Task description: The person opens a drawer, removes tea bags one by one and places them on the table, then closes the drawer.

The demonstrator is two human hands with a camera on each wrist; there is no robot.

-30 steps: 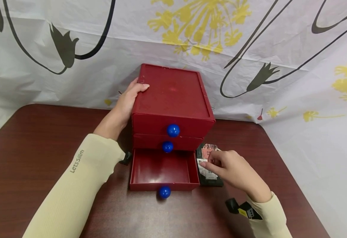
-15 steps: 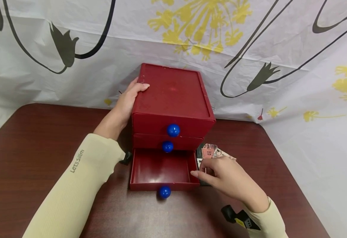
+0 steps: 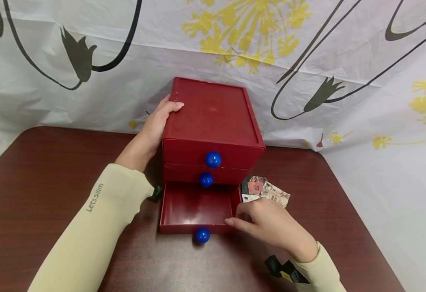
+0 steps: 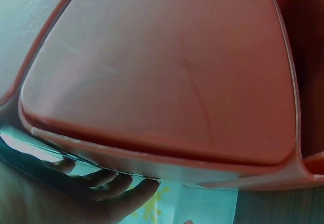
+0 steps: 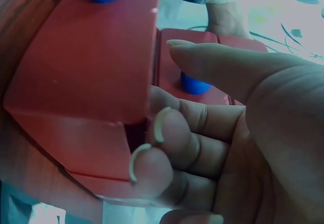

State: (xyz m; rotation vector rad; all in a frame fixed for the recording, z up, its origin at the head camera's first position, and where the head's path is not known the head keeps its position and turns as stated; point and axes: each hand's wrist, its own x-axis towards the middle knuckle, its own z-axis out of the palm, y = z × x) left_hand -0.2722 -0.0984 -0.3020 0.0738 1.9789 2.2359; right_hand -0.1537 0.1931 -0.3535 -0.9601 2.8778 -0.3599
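Observation:
A red drawer cabinet [image 3: 213,113] with blue knobs stands on the table, its bottom drawer [image 3: 198,207] pulled out and bare inside. My left hand [image 3: 154,127] grips the cabinet's left side toward the back, thumb on the top edge; in the left wrist view its fingers [image 4: 134,196] curl round the back edge. My right hand [image 3: 265,225] is at the open drawer's front right corner, fingers loosely curled and thumb extended. Nothing shows between its fingers and thumb [image 5: 217,69] in the right wrist view. The bottom drawer's blue knob [image 3: 202,235] is left of that hand.
Just right of the cabinet lies a dark flat item with printed labels [image 3: 256,186], partly hidden by my right hand. A printed card [image 3: 276,195] lies slanted beside it. White patterned cloth [image 3: 125,93] hangs behind the brown table [image 3: 52,194].
My right hand has moved left and slightly toward me, from over the printed items to the drawer's corner, uncovering the slanted card. The left hand and cabinet have stayed put.

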